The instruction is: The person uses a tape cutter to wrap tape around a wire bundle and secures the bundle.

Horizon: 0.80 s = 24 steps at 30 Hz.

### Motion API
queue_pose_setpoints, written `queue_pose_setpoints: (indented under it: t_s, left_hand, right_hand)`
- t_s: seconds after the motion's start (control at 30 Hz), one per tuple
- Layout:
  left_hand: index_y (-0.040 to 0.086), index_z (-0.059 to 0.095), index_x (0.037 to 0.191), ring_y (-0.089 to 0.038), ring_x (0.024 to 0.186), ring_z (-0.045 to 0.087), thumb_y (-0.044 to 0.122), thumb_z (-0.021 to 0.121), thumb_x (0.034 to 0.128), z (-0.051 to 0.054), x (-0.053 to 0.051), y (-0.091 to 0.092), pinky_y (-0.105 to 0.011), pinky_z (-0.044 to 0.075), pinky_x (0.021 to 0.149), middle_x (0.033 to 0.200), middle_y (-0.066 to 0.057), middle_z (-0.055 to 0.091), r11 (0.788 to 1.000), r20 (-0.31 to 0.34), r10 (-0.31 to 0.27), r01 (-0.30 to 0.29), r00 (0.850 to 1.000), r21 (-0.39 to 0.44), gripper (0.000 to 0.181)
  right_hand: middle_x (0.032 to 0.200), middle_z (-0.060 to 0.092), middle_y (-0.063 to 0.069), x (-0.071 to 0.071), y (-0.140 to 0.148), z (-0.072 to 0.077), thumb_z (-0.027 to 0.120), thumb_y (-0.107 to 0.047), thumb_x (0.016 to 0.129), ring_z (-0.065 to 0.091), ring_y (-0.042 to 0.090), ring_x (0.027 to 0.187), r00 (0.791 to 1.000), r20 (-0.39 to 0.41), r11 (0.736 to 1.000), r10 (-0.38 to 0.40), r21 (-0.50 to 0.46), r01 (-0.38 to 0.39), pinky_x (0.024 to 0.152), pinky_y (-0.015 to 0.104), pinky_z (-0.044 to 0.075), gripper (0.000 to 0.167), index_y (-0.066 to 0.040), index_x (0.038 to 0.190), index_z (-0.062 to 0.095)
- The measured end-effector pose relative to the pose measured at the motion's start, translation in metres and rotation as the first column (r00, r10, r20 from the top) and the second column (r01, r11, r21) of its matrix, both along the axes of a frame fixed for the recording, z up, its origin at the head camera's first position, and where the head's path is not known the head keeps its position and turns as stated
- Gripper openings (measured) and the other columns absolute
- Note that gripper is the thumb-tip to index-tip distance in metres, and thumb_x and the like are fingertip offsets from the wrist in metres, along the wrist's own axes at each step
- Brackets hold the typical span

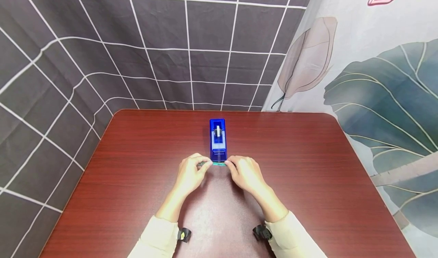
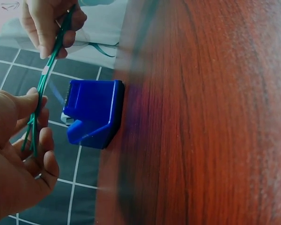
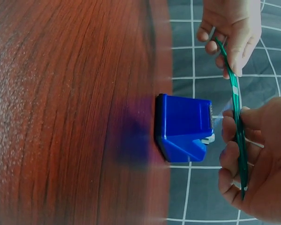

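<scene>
A bundle of thin green strands (image 1: 219, 164) stretches between my two hands, at the near end of a blue tape dispenser (image 1: 218, 157). My left hand (image 1: 190, 174) pinches one end between thumb and fingers; my right hand (image 1: 247, 173) pinches the other. Both wrist views show a pale band of tape (image 3: 235, 90) on the bundle's middle. From there a strip of clear tape (image 2: 57, 93) slants to the toothed edge of the dispenser. A narrow tape roll (image 1: 218, 131) sits inside the dispenser. Fingers cover parts of the bundle's ends.
The dispenser stands on a reddish-brown wooden table (image 1: 137, 144). Dark checked cloth (image 1: 164, 26) hangs behind and to the left, and a leaf-patterned curtain (image 1: 369, 98) hangs at the right. A black wrist strap (image 1: 184, 234) shows at the left sleeve.
</scene>
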<state>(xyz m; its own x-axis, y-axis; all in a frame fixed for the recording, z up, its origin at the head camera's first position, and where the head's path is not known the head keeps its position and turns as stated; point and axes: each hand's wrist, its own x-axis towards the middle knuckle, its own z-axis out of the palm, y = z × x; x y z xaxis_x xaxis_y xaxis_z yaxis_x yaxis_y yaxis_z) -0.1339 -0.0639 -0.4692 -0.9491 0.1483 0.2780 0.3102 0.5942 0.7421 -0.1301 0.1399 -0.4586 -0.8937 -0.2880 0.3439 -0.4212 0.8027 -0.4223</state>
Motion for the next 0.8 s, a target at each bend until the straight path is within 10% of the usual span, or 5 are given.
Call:
queue_pose_setpoints:
  t_s: [0.8]
  left_hand:
    - [0.017, 0.08, 0.08, -0.019, 0.066, 0.064, 0.039, 0.067, 0.0957, 0.0064, -0.0038, 0.0008, -0.041, 0.05, 0.064, 0.067, 0.003, 0.07, 0.987, 0.157, 0.133, -0.117, 0.978, -0.107, 0.03]
  right_hand:
    - [0.073, 0.065, -0.001, -0.0031, -0.0001, -0.0069, 0.071, -0.013, 0.094, 0.066, 0.021, 0.065, 0.995, -0.091, 0.999, 0.047, -0.014, -0.048, 0.063, 0.044, 0.051, 0.013, -0.012, 0.081, 0.073]
